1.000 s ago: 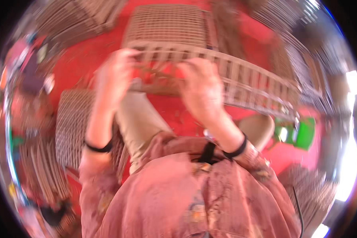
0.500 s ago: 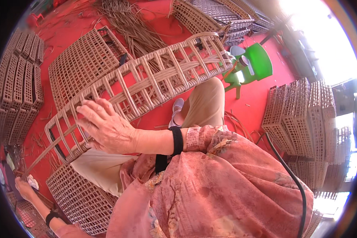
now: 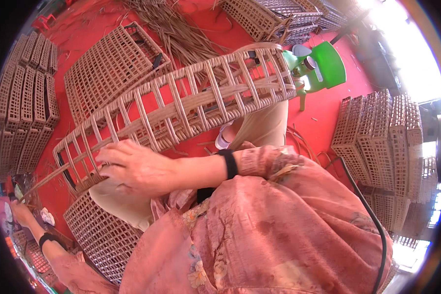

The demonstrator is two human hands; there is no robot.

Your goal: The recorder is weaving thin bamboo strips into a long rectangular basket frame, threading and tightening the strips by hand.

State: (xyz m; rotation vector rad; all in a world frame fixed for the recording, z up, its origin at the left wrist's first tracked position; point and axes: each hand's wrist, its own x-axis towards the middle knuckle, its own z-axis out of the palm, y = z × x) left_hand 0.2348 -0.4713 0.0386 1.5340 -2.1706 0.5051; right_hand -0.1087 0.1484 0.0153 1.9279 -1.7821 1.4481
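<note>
A long wicker basket (image 3: 171, 126), woven over a frame, lies tilted across my knees with its open-laddered side up. Several flat strands run lengthwise through its rungs. One loose end, a wicker strand (image 3: 45, 182), stretches out past the basket's left end. Far out at the lower left, my left hand (image 3: 22, 213) is closed on that strand. My right hand (image 3: 137, 168) rests at the near edge of the basket, toward its left end. Its fingers are bent over the rungs and strands, slightly blurred, and the thumb is mostly hidden.
Stacks of woven baskets stand at the left (image 3: 27, 98) and right (image 3: 377, 142). Another basket (image 3: 108, 68) lies beyond my work, and a woven panel (image 3: 100, 230) sits beside my leg. Loose strands (image 3: 174, 29) spread over the red floor. A green stool (image 3: 328, 66) holds small items.
My left hand has moved farther out to the left, drawing the strand along. My right hand has slid slightly right and toward me. The view has shifted a little.
</note>
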